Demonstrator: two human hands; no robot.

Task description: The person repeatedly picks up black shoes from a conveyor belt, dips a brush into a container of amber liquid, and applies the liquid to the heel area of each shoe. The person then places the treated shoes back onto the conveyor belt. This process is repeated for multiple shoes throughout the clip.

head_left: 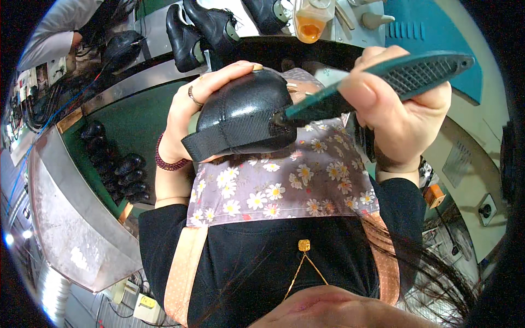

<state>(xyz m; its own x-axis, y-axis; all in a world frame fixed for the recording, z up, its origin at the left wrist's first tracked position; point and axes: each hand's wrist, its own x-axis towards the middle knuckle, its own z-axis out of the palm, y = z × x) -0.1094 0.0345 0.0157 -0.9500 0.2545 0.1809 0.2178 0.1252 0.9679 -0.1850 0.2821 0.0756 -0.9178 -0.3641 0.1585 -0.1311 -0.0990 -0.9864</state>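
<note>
1. Shoe [243,98], black, smooth and glossy with a rounded toe, is up in front of the person's chest, between the two hands and nearer the left one; a wide black strap [229,134] with a ribbed weave crosses it.

2. The left hand [183,117] is curled around the shoe's left side, gripping it, with fingertips over the upper edge. A ring and a dark red beaded bracelet [170,163] are on this hand and wrist.

3. The right hand [402,109] is closed on a long green tool [418,76] whose broad handle has a cross-hatched grip. The tool's narrow end meets the strap's right end in view; whether they touch cannot be told.

4. Behind the shoe hangs a lilac cloth apron [262,191] printed with daisies, its peach straps dotted, worn over a black top.

5. Beyond the hands, a pale work surface [156,30] bears black lace-up shoes [208,33] and a translucent container [311,24] of amber liquid.

6. To the left, dark rounded pieces [115,158] lie heaped on a green surface, beside a curved, scuffed metal top [76,213].

7. A co-worker's pale sleeve [54,27] shows at upper left; a slotted teal panel [432,33] stands at upper right.
</note>
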